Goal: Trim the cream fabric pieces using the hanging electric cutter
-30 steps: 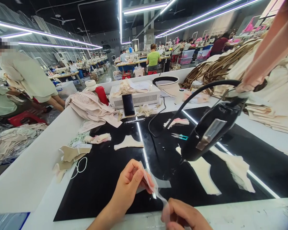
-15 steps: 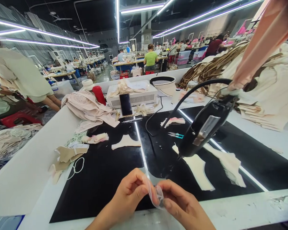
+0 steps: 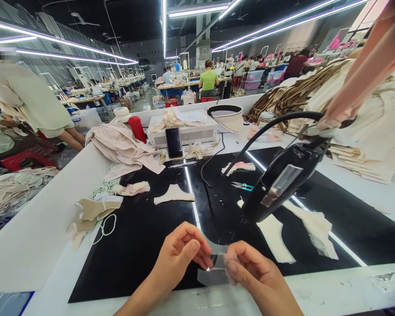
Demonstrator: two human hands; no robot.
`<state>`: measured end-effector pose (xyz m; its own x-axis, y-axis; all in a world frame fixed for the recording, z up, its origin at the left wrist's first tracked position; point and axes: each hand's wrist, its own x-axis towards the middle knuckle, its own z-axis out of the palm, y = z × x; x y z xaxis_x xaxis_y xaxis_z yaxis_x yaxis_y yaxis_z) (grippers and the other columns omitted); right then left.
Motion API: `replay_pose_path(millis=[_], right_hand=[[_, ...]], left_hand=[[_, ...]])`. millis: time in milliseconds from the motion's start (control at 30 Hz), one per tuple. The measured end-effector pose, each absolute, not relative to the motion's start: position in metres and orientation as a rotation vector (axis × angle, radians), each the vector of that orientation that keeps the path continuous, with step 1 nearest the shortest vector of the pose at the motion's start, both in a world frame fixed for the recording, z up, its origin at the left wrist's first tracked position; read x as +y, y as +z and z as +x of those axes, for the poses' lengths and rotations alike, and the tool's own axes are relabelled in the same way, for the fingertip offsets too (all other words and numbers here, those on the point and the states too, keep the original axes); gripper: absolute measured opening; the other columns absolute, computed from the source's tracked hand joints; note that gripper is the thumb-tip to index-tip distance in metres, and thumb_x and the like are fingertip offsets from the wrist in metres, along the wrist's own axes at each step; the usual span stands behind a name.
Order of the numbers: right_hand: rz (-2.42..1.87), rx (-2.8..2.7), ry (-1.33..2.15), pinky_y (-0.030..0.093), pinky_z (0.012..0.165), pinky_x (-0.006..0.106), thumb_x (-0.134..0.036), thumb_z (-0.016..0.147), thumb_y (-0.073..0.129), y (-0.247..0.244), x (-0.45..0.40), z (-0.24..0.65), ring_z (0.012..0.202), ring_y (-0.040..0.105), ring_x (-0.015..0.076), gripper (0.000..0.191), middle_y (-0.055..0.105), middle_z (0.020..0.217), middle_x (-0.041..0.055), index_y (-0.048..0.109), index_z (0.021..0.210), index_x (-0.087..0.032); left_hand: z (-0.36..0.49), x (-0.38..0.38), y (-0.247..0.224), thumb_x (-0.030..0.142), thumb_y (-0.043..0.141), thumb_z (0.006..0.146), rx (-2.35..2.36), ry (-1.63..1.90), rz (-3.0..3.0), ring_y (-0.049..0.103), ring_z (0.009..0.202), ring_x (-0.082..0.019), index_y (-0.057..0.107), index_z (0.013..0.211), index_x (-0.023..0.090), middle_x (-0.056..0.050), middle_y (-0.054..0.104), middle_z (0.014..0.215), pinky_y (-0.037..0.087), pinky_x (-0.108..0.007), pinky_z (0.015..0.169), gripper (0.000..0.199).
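Note:
My left hand (image 3: 181, 252) is low in the middle of the view, fingers curled and thumb raised. Its fingertips hold one side of a thin see-through strip (image 3: 217, 264), with a small white bit at the tips. To the right, my right hand (image 3: 255, 270) pinches the strip's other side between thumb and fingers. The strip spans the short gap between my hands, above the front edge of a black mat (image 3: 128, 263). Beyond the hands lie a cream fabric piece (image 3: 175, 194) and, to the right, another cream fabric piece (image 3: 276, 239).
A black corded device (image 3: 279, 180) hangs over the mat from peach cloth (image 3: 362, 79). Teal thread snips (image 3: 243, 186), a pen (image 3: 182, 164) and a phone (image 3: 174, 142) lie farther back. Fabric piles (image 3: 121, 147) stand at both sides. A person (image 3: 29, 96) leans at far left.
My hands have moved slightly apart. The see-through strip, bunched between the fingers before, is now drawn out across the gap. The view has shifted slightly.

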<state>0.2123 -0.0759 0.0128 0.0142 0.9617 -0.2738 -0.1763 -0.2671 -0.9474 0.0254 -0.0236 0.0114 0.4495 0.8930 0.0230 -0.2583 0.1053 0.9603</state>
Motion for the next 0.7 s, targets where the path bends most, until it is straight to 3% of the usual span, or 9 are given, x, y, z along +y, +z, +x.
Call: replay_pose_path(millis=[133,267,467,600,700], right_hand=[[-1.3,-0.978,1.42,0.038,0.061,0.025,-0.065,0.073,0.079,0.014,-0.074,0.208,0.063,0.044,0.014,0.046,0.049,0.064,-0.003,0.067,0.071,-0.021],[-1.305,-1.017,1.4,0.037,0.059,0.024,-0.062,0.078,0.077,0.011,-0.071,0.205,0.061,0.043,0.0125,0.043,0.05,0.063,-0.0037,0.066,0.072,-0.02],[-1.361,-1.115,1.164,0.047,0.063,0.026,-0.059,0.087,0.07,-0.009,-0.071,0.21,0.069,0.056,0.0156,0.039,0.065,0.083,-0.0014,0.066,0.111,-0.027],[-1.44,-1.451,0.874,0.046,0.06,0.025,-0.047,0.095,0.065,-0.02,-0.068,0.217,0.063,0.056,0.0148,0.02,0.065,0.079,-0.0011,0.071,0.093,-0.027],[-1.373,-1.619,0.688,0.049,0.059,0.024,-0.038,0.101,0.059,-0.023,-0.063,0.219,0.066,0.061,0.0149,0.017,0.069,0.086,0.0007,0.071,0.095,-0.027]], left_hand=[[0.026,-0.023,0.006,0.064,0.072,0.086,0.676,0.85,1.259,0.064,0.08,-0.017,0.068,0.099,0.015,-0.007,0.068,0.092,0.054,-0.027,0.073,0.052],[0.028,-0.026,0.004,0.051,0.077,0.087,0.759,0.741,1.323,0.062,0.075,-0.015,0.067,0.084,0.014,-0.004,0.066,0.08,0.049,-0.025,0.071,0.039],[0.029,-0.023,0.008,0.044,0.07,0.09,0.963,0.72,1.221,0.056,0.054,-0.011,0.06,0.079,0.017,0.001,0.063,0.063,0.046,-0.022,0.057,0.032],[0.026,-0.02,0.011,0.042,0.067,0.089,1.092,0.693,1.238,0.052,0.05,-0.01,0.06,0.08,0.017,0.002,0.064,0.063,0.04,-0.02,0.051,0.028],[0.023,-0.021,0.018,0.04,0.063,0.093,1.191,0.645,1.348,0.054,0.055,-0.011,0.064,0.083,0.019,0.003,0.065,0.068,0.042,-0.021,0.054,0.023]])
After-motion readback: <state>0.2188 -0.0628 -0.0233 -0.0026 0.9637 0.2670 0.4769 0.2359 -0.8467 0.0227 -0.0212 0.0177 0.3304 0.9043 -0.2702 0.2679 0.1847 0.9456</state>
